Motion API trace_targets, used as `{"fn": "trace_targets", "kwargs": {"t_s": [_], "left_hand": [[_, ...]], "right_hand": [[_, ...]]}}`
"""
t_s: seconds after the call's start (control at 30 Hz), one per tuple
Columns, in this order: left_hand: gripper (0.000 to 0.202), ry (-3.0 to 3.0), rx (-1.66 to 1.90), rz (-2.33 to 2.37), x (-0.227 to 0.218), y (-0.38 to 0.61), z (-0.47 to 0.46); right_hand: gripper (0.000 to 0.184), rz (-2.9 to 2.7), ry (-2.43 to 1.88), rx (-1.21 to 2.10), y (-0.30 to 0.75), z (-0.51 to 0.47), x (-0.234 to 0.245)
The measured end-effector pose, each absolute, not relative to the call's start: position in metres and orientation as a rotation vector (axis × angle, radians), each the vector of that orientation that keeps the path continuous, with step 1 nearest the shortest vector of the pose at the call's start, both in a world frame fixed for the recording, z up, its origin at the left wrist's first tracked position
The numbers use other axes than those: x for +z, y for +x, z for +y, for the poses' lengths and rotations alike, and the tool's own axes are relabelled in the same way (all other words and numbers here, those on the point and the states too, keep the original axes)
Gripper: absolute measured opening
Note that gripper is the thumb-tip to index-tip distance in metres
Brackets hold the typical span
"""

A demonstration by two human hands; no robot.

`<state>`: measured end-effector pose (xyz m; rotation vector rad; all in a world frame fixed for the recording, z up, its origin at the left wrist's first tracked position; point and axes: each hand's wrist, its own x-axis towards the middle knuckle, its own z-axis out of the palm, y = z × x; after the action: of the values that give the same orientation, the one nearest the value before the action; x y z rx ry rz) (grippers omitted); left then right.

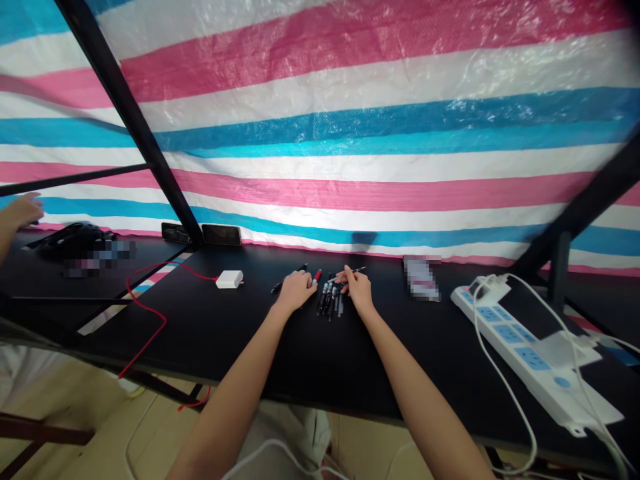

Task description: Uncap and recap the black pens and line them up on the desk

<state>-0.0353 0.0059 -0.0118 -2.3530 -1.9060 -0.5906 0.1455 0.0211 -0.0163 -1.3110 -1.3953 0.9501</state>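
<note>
My left hand (295, 292) rests low over the black tabletop, its fingers closed around a red pen (318, 274) whose end sticks out past the fingertips. Dark pens show at its edges, partly covered by the hand. To its right, a row of several black and clear pens (327, 300) lies side by side between my hands. My right hand (359, 291) pinches a slim pen (360, 269) just above the right end of this row. The pen's tip points right, and the fingers hide part of its length.
A white charger (230, 279) with a red cable (163, 313) lies left. Two phones (221, 235) lean at the back. A pixelated packet (423, 279) and a white power strip (530, 360) lie right. Another person's hand (23, 211) is far left. Black frame bars (130, 120) stand beside the table.
</note>
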Motion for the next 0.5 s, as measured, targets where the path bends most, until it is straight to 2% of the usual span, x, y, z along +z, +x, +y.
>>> {"fn": "trace_targets", "kwargs": {"t_s": [0.13, 0.33, 0.5], "left_hand": [[0.028, -2.384, -0.742, -1.877, -0.0090, -0.0320, 0.0050], [0.028, -2.428, -1.033, -1.812, -0.0032, -0.0274, 0.0042], [0.021, -2.470, -1.021, -1.787, -0.0014, -0.0254, 0.0034]], "right_hand": [[0.038, -1.319, -1.193, 1.039, 0.1430, 0.0267, -0.0230], [0.033, -1.238, -1.222, 0.905, 0.1463, 0.0304, -0.0269], [0.034, -1.099, -1.219, 0.997, 0.1464, 0.0295, -0.0229]]}}
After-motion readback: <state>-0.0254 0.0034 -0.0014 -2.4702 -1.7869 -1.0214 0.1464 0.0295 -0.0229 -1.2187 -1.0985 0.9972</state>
